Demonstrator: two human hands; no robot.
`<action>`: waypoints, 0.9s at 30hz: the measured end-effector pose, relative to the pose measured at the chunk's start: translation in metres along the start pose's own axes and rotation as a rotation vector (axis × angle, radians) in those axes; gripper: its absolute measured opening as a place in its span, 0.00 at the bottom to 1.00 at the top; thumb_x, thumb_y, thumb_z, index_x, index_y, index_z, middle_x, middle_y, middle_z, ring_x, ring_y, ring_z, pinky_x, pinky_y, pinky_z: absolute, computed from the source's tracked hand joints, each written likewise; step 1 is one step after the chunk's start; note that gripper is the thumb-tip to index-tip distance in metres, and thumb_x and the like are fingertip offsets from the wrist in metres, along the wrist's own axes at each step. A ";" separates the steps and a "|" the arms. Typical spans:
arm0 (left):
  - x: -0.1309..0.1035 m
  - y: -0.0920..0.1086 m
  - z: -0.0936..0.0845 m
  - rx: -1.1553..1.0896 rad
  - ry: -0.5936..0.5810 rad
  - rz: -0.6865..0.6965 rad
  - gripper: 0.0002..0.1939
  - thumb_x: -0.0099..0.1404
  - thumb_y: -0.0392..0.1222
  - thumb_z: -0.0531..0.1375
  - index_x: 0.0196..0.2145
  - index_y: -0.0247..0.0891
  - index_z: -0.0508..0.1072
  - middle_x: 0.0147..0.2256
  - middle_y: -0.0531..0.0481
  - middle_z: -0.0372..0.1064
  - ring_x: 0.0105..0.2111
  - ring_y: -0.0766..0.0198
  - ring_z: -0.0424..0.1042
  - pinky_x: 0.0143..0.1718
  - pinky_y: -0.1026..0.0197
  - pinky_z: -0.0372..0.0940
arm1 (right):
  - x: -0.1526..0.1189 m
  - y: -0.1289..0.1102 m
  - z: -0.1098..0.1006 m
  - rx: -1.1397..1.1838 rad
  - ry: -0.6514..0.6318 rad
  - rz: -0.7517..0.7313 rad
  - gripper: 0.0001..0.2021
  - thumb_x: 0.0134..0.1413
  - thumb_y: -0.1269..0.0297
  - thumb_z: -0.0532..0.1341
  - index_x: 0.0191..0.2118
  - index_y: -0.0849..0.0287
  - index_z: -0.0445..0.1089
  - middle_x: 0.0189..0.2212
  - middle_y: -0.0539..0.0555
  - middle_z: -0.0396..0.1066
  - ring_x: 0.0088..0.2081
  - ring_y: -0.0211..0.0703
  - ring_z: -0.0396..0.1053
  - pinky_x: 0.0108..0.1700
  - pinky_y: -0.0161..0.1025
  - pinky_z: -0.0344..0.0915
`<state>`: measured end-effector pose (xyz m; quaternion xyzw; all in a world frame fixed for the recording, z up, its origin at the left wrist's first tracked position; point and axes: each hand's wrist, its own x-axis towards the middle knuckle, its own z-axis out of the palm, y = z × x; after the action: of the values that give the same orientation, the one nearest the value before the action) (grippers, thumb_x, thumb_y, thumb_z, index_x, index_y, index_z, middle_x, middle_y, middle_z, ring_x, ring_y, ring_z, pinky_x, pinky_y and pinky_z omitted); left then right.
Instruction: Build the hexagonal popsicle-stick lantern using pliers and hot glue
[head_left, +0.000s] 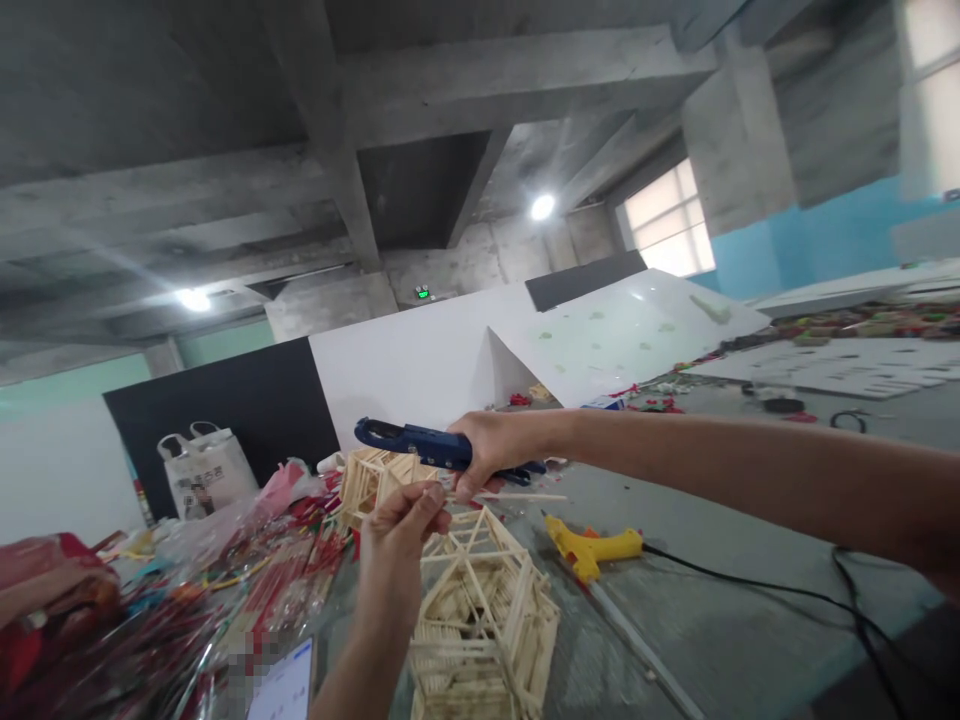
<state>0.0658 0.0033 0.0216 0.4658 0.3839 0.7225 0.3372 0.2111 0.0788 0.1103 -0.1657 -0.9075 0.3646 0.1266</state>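
My right hand [487, 455] is wrapped round a blue hand cutter [424, 445], whose curved head points left. A thin pale wooden stick [536, 497] runs just below that hand and sticks out to the right. My left hand [409, 515] is closed, pinching the stick's left end between thumb and fingers. The right thumb tip is close to the stick; whether it presses on it I cannot tell. Under both hands stands a many-sided lattice frame of wooden sticks [517, 650]. A second stick frame [360, 490] is behind it, partly hidden by the left hand.
A yellow glue gun [589, 550] lies right of the frame, its black cable [735, 580] trailing right. A metal strip [637, 640] is near it. On the left are a phone [283, 685], plastic-wrapped red materials [277, 590] and a white bag [206, 475]. White boards stand behind.
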 end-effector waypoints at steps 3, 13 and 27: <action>0.001 -0.009 0.002 -0.019 0.053 0.066 0.11 0.46 0.42 0.67 0.26 0.35 0.74 0.21 0.55 0.68 0.21 0.71 0.64 0.27 0.66 0.61 | 0.004 0.001 0.002 -0.098 0.029 -0.022 0.11 0.33 0.65 0.64 0.27 0.63 0.63 0.14 0.43 0.61 0.16 0.30 0.57 0.17 0.29 0.53; -0.003 0.001 -0.009 0.289 -0.086 0.094 0.18 0.47 0.44 0.66 0.37 0.35 0.72 0.24 0.53 0.68 0.24 0.69 0.65 0.27 0.68 0.60 | 0.008 -0.002 -0.001 -0.236 -0.002 0.033 0.12 0.32 0.67 0.65 0.29 0.62 0.64 0.13 0.41 0.60 0.16 0.30 0.58 0.18 0.28 0.53; -0.008 0.018 -0.013 0.774 -0.041 0.508 0.06 0.50 0.42 0.64 0.28 0.44 0.77 0.26 0.51 0.70 0.26 0.64 0.67 0.31 0.64 0.59 | 0.014 -0.014 -0.007 -0.301 -0.129 0.086 0.15 0.31 0.63 0.67 0.25 0.61 0.62 0.12 0.42 0.60 0.16 0.31 0.58 0.18 0.29 0.55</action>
<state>0.0539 -0.0148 0.0300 0.6509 0.4921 0.5766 -0.0417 0.1978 0.0790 0.1260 -0.1978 -0.9502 0.2393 0.0263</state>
